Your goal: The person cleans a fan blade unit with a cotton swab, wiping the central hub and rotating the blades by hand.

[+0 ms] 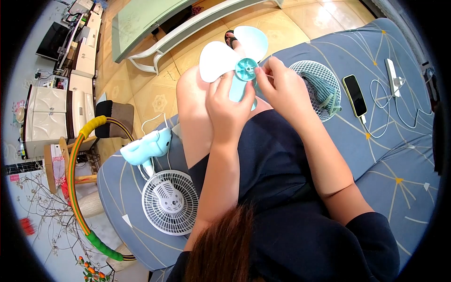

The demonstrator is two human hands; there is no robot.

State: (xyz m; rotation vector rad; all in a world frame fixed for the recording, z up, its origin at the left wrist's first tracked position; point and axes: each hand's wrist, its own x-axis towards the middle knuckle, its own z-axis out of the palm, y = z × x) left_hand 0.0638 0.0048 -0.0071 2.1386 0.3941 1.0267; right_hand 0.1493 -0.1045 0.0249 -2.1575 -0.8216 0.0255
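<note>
A pale blue fan blade (218, 61) with a teal hub is held up above my lap, the hub's ribbed side facing me. My left hand (225, 101) grips it from below, fingers and thumb around the lower blade. Close to the hub's right edge, my right hand (282, 84) is closed in a pinch. A thin pale sliver shows by its fingertips, too small to name. On the sofa to the left lies the light blue fan body (149, 146), with the white rear grille (170, 202) below it. The front grille (324, 77) rests at the right, a striped teal cloth (319, 89) in it.
I sit on a blue patterned sofa (366, 155). A phone (354, 95) on a charging cable and a white power strip (392, 77) lie on it, right. A glass-topped table (141, 23) stands ahead. A striped hoop (71, 183) leans at the left.
</note>
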